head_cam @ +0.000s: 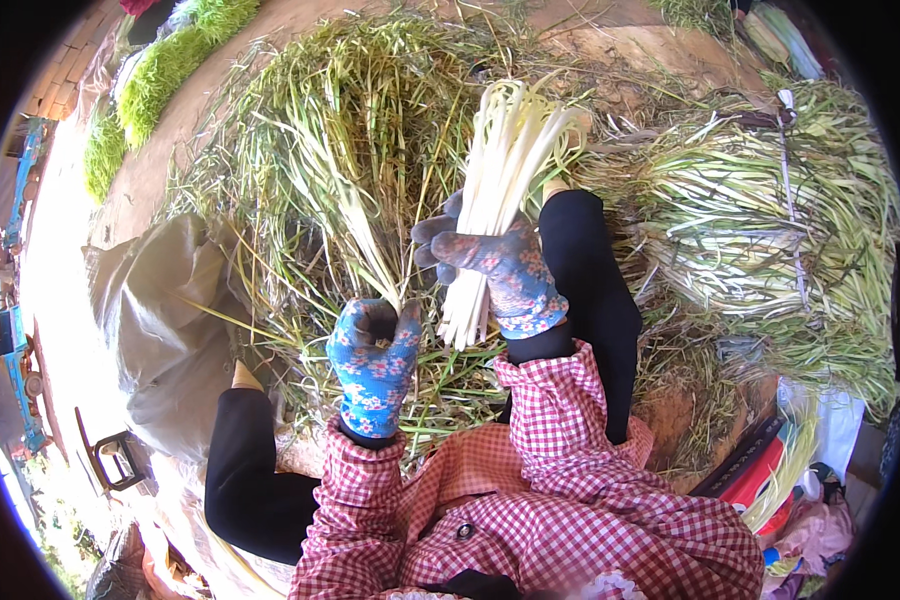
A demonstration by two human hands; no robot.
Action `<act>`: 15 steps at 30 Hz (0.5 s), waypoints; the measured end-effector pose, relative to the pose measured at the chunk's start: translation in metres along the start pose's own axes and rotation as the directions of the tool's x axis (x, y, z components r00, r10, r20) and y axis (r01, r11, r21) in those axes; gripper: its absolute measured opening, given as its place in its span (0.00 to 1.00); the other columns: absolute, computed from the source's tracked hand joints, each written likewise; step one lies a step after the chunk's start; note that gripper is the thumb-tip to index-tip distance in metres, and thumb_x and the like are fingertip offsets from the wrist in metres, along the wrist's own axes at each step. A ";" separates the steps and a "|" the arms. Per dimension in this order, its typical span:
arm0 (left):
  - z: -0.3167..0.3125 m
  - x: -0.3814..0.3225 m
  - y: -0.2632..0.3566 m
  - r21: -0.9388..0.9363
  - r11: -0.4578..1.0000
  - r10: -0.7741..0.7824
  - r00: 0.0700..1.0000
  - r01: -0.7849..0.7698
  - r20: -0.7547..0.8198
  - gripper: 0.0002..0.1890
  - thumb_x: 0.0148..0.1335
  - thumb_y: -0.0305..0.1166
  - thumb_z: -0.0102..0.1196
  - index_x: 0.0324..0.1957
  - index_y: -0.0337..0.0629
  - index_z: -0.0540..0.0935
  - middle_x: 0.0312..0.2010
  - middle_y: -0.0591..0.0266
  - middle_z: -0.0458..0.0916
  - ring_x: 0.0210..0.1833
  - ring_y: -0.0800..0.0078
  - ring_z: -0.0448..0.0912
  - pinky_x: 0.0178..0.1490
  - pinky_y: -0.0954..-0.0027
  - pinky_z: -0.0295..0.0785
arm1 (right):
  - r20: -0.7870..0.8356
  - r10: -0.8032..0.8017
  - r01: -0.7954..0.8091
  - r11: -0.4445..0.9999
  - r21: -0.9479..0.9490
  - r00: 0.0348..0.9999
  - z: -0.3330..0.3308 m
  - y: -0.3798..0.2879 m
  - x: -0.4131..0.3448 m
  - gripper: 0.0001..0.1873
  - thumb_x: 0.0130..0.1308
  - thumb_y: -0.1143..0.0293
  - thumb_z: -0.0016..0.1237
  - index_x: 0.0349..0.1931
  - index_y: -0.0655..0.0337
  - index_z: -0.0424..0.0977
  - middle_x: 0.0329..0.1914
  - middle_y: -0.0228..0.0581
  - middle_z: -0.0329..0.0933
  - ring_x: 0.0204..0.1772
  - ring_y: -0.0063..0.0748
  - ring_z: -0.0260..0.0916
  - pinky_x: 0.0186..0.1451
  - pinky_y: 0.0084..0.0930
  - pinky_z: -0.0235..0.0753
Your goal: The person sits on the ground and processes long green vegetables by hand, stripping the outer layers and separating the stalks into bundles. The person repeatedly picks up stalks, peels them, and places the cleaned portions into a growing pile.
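Observation:
My right hand (487, 251), in a flowered glove with grey fingers, grips a thick bundle of pale, blanched leafy stalks (521, 142), perhaps garlic chives. Their cut white ends point down towards me and the leaves fold over at the top. With thumb and forefinger, my left hand (375, 360), gloved in blue flowered fabric, pinches the white base of a small bunch of stalks (363, 225). The green leaves of this bunch spread up and left over a large heap of loose grassy leaves (390, 90). That heap lies on the ground between and beyond my knees.
A large sheaf of green-white stalks (727, 210), bound with a pale tie (791, 210), lies at right. Left of my knee sits a crumpled grey plastic sheet or sack (164, 322). Bright green bundles (157, 86) are at upper left. A red item (754, 476) lies at lower right.

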State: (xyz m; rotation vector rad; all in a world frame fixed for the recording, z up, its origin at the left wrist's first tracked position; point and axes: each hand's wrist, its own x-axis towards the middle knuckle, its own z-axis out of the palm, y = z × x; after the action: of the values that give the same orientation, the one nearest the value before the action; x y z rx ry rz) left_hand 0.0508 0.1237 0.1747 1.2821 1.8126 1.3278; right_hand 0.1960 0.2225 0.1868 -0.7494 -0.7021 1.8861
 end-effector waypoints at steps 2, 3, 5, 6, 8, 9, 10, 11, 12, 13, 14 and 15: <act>0.004 -0.002 -0.001 0.088 0.991 0.105 0.994 -0.105 -0.002 0.11 0.50 0.25 0.66 0.25 0.39 0.74 0.19 0.64 0.72 0.20 0.77 0.70 0.26 0.75 0.66 | 0.015 0.011 -0.010 0.998 -0.055 1.000 -0.001 0.005 0.003 0.20 0.51 0.78 0.61 0.45 0.63 0.69 0.36 0.47 0.81 0.36 0.35 0.81 0.32 0.22 0.79; 0.006 0.001 0.002 0.125 0.978 0.168 0.986 -0.167 0.000 0.11 0.49 0.25 0.67 0.24 0.39 0.74 0.19 0.64 0.72 0.20 0.76 0.70 0.26 0.74 0.66 | 0.009 0.039 -0.038 0.996 -0.076 0.999 -0.001 0.007 0.005 0.20 0.51 0.78 0.61 0.45 0.64 0.70 0.36 0.47 0.81 0.37 0.34 0.81 0.33 0.22 0.79; 0.009 0.002 -0.002 0.192 0.968 0.164 0.986 -0.161 -0.002 0.11 0.49 0.24 0.66 0.25 0.39 0.74 0.19 0.65 0.72 0.21 0.78 0.70 0.26 0.75 0.66 | -0.015 0.029 -0.032 0.963 -0.268 0.999 -0.006 0.019 0.010 0.20 0.48 0.77 0.64 0.43 0.65 0.73 0.35 0.42 0.80 0.36 0.29 0.79 0.35 0.22 0.78; 0.011 0.001 -0.002 0.221 0.961 0.170 0.985 -0.168 0.008 0.10 0.50 0.23 0.66 0.25 0.39 0.74 0.19 0.67 0.73 0.22 0.81 0.69 0.27 0.77 0.66 | -0.027 0.024 -0.032 0.931 -0.363 0.999 -0.007 0.025 0.012 0.20 0.48 0.76 0.65 0.42 0.65 0.73 0.34 0.40 0.80 0.35 0.27 0.78 0.35 0.22 0.78; 0.018 0.004 -0.004 0.220 0.966 0.140 0.990 -0.139 0.012 0.10 0.51 0.23 0.65 0.25 0.38 0.75 0.19 0.69 0.74 0.22 0.85 0.68 0.27 0.78 0.66 | -0.076 0.036 -0.067 0.883 -0.465 0.996 -0.005 0.022 0.010 0.20 0.46 0.74 0.67 0.40 0.65 0.75 0.33 0.34 0.78 0.34 0.23 0.74 0.38 0.22 0.76; 0.015 0.003 -0.007 0.181 0.983 0.037 0.998 -0.045 0.047 0.09 0.51 0.22 0.64 0.30 0.38 0.76 0.21 0.68 0.75 0.24 0.84 0.70 0.29 0.79 0.66 | -0.052 -0.029 -0.003 0.847 -0.532 0.998 -0.002 0.025 0.011 0.19 0.46 0.75 0.67 0.39 0.64 0.75 0.32 0.34 0.78 0.34 0.23 0.74 0.40 0.23 0.75; 0.017 0.001 -0.007 -0.092 0.990 -0.099 0.994 0.102 0.043 0.09 0.53 0.23 0.63 0.34 0.38 0.76 0.24 0.67 0.75 0.26 0.84 0.71 0.31 0.79 0.67 | -0.058 -0.024 -0.007 0.874 -0.485 0.998 -0.002 0.023 0.011 0.18 0.47 0.75 0.66 0.39 0.64 0.75 0.32 0.35 0.78 0.33 0.23 0.74 0.39 0.22 0.75; 0.019 -0.001 -0.006 -0.356 0.903 -0.229 0.970 0.241 0.077 0.09 0.55 0.24 0.62 0.37 0.37 0.76 0.26 0.66 0.76 0.28 0.83 0.72 0.32 0.80 0.68 | -0.065 -0.020 -0.011 0.899 -0.438 0.998 -0.004 0.019 0.011 0.18 0.47 0.75 0.66 0.38 0.64 0.75 0.31 0.35 0.79 0.33 0.23 0.74 0.38 0.22 0.76; 0.009 0.001 0.002 -0.396 0.820 -0.347 0.909 0.413 0.230 0.13 0.59 0.29 0.58 0.44 0.36 0.75 0.28 0.67 0.77 0.26 0.80 0.73 0.32 0.77 0.70 | -0.094 0.009 -0.039 0.946 -0.323 0.996 -0.009 0.015 0.012 0.16 0.47 0.76 0.65 0.37 0.66 0.75 0.29 0.36 0.79 0.31 0.23 0.76 0.35 0.21 0.76; 0.002 0.004 0.002 -0.337 0.767 -0.411 0.821 0.547 0.397 0.19 0.67 0.41 0.49 0.49 0.34 0.74 0.32 0.64 0.77 0.32 0.79 0.74 0.38 0.75 0.72 | -0.159 0.005 -0.054 0.951 -0.304 0.987 -0.010 0.009 0.011 0.15 0.48 0.77 0.65 0.36 0.68 0.75 0.27 0.38 0.79 0.29 0.24 0.76 0.33 0.20 0.77; 0.007 0.008 -0.009 -0.334 0.798 -0.308 0.816 0.501 0.488 0.25 0.67 0.47 0.45 0.53 0.33 0.72 0.36 0.61 0.77 0.37 0.77 0.75 0.43 0.74 0.71 | -0.167 0.000 -0.048 0.957 -0.286 0.986 -0.013 0.008 0.010 0.15 0.48 0.77 0.64 0.36 0.68 0.75 0.27 0.38 0.79 0.30 0.24 0.76 0.34 0.20 0.77; 0.011 0.015 -0.018 -0.340 0.826 -0.205 0.802 0.449 0.561 0.31 0.68 0.53 0.40 0.57 0.32 0.69 0.41 0.59 0.77 0.42 0.74 0.75 0.49 0.72 0.71 | -0.162 0.000 -0.044 0.963 -0.267 0.987 -0.011 0.008 0.010 0.15 0.48 0.77 0.64 0.36 0.68 0.75 0.27 0.38 0.79 0.30 0.24 0.76 0.34 0.20 0.77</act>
State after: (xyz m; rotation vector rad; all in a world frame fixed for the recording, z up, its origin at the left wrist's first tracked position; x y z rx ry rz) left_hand 0.0469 0.1409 0.1559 0.8767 1.1864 1.0093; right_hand 0.1963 0.2303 0.1714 -1.0734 -0.8603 1.7453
